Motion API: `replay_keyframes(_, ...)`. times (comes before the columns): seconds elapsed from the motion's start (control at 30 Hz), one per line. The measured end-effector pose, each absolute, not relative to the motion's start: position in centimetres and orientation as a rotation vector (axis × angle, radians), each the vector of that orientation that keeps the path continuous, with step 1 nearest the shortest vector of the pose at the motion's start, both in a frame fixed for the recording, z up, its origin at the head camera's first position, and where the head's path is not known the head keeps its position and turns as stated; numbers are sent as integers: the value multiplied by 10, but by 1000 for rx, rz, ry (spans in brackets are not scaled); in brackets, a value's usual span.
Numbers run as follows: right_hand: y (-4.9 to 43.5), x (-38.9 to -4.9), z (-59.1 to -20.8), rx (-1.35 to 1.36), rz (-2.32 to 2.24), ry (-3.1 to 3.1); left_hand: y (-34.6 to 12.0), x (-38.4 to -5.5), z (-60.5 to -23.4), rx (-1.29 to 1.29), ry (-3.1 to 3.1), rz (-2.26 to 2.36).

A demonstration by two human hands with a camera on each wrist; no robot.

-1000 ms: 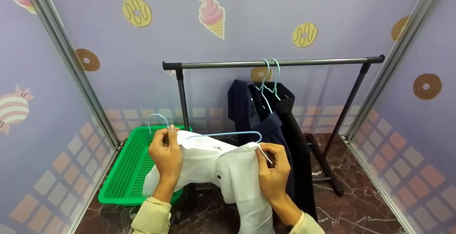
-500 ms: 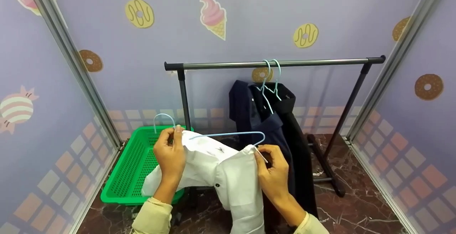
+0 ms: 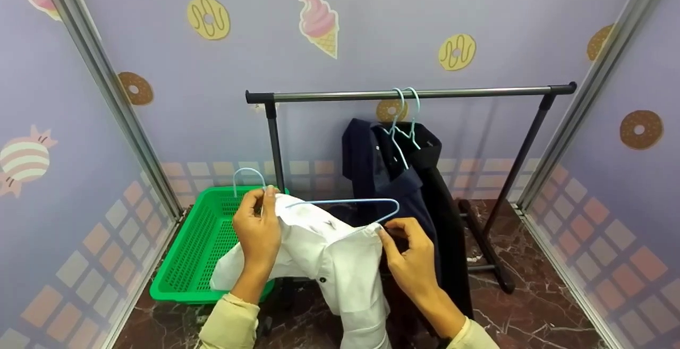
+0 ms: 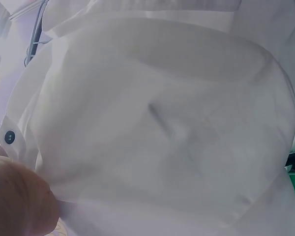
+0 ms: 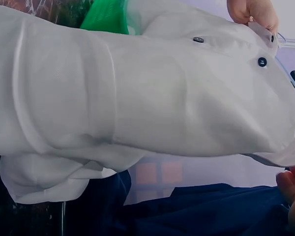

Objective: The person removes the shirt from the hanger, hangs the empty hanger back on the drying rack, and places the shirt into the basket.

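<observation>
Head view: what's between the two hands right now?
In the head view, the white shirt and the light-blue hanger span the gap between the left hand and right hand; both hands grip the shirt.

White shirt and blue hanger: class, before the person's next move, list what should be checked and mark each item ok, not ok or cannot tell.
1. Left hand grips the white shirt at the neck of the blue hanger: ok.
2. Right hand pinches the shirt's edge by the hanger's right end: ok.
3. Hanger's right end inside the shirt: not ok, it shows bare above the cloth.
4. Hanger's left arm inside the shirt: cannot tell, cloth covers it.
5. Free space on the rail left of the dark garments: ok.
6. Shirt buttons fastened: cannot tell.
</observation>
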State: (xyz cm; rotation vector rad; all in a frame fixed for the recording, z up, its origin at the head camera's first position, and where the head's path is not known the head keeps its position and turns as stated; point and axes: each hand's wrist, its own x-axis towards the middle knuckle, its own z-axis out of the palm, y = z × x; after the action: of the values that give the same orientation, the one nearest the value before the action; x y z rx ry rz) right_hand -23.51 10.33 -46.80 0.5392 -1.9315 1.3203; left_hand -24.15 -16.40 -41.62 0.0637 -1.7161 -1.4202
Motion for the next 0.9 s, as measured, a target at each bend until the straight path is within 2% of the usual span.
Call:
replay_keyframes(0.27, 107, -237, -464, 758, 1206, -1669, -163, -240, -417, 55, -1726, -1417)
replay_keyframes(0.57, 98, -239, -442, 937, 974, -1530, -162, -238, -415, 35, -1732, -1417)
replay_keyframes(0.9, 77, -239, -432, 924, 792, -1861, -154, -236, -416, -29, -1752, -1390)
